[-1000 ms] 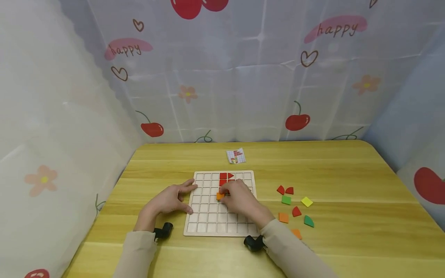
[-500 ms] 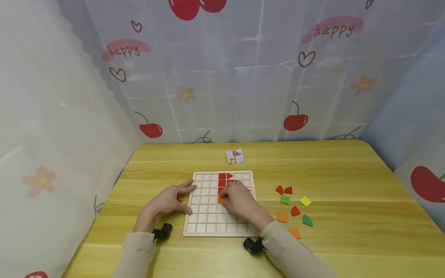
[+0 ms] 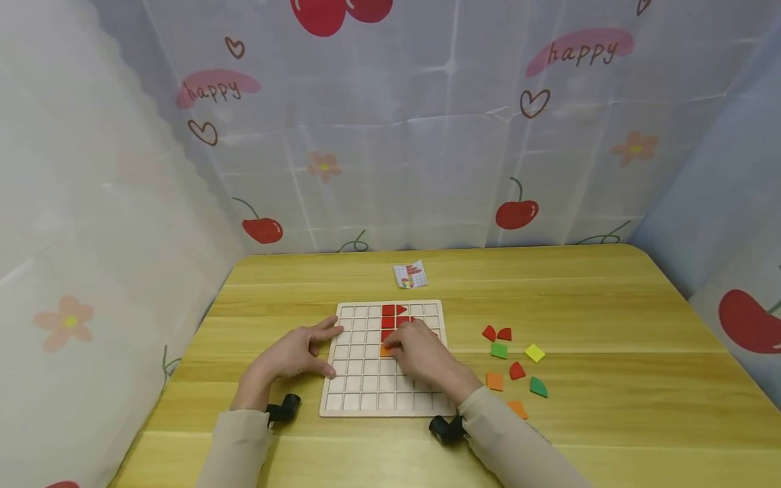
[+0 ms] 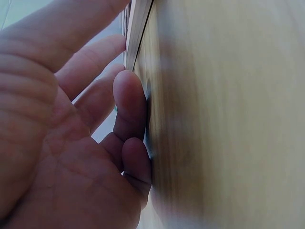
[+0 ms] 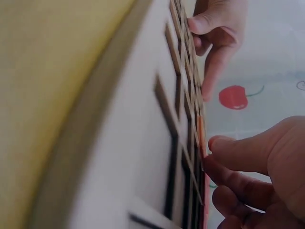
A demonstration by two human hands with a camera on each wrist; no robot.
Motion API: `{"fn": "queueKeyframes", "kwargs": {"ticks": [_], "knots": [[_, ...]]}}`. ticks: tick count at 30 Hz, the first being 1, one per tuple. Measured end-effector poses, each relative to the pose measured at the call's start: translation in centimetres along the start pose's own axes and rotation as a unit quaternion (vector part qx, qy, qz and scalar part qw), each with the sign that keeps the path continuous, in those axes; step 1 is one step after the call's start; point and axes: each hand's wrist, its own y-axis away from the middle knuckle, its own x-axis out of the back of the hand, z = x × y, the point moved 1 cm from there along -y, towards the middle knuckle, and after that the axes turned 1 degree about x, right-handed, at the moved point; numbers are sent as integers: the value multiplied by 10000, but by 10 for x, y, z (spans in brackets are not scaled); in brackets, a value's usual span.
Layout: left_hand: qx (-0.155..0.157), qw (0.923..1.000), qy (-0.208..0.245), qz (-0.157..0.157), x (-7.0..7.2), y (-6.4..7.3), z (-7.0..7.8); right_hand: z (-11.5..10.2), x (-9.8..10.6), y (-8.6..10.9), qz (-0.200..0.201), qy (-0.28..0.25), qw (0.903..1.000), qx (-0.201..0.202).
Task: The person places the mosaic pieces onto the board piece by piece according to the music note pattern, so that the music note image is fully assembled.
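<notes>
A pale wooden grid board [image 3: 361, 366] lies on the table. My left hand [image 3: 295, 351] steadies its left edge, thumb and fingers spread along the rim. Over the board, my right hand [image 3: 425, 354] rests its thumb and index fingertips at an orange square tile [image 3: 385, 351], which sits in a cell directly below a column of red square tiles [image 3: 388, 310]. A red triangle tile [image 3: 401, 310] points right in the top row. The right hand covers part of the red tiles. In the right wrist view the orange tile [image 5: 201, 133] lies flat in the grid beside the thumb.
Right of the board lie loose tiles: several red quarter-circles [image 3: 517, 370], a light green square [image 3: 499, 350], a yellow square [image 3: 535, 353], a dark green quarter-circle [image 3: 538, 387] and orange pieces [image 3: 495, 381]. Behind the board is a printed pattern card [image 3: 411, 274]. A cherry-print curtain [image 3: 390, 190] hangs behind the table.
The orange tile, tilted under my right fingertips a second ago, now lies flat in its cell below the red column. My left hand has stayed at the board's edge.
</notes>
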Motion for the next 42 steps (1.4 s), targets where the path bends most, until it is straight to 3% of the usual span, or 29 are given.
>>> {"fn": "queueKeyframes", "kwargs": {"ticks": [8,13,18,28,42], "knots": [[43,9999,110,4,0,-1,-1,5,23,4,-306,-432,9986,-40],[49,9999,131,6,0,0,1,9,41,10,-451,-459,9975,-306],[-7,9998,186,-22,-1,0,1,17,52,19,-470,-341,9978,-326],[35,9998,220,-7,0,0,-1,41,69,48,-359,-306,9973,-554],[76,9999,124,20,-1,-1,-2,71,87,77,107,-41,9994,-331]]}}
